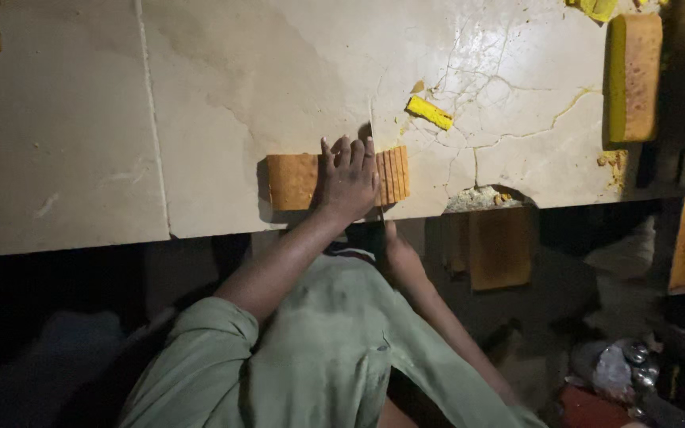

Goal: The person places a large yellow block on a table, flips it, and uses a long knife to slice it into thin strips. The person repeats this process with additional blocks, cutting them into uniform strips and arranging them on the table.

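While the left hand [348, 178] lies flat, fingers spread, pressing down on an orange-brown block [334, 179] near the front edge of the cracked stone slab table [223, 95], the block's right end shows several thin slices [394, 174] standing side by side. Below the table edge, the right hand [396, 252] sits just under the block in shadow, and I cannot tell whether it is clenched or holds anything. A small yellow offcut [429, 112] lies on the slab near the slices, and a larger yellow-sided block [633, 77] rests well apart at the right edge.
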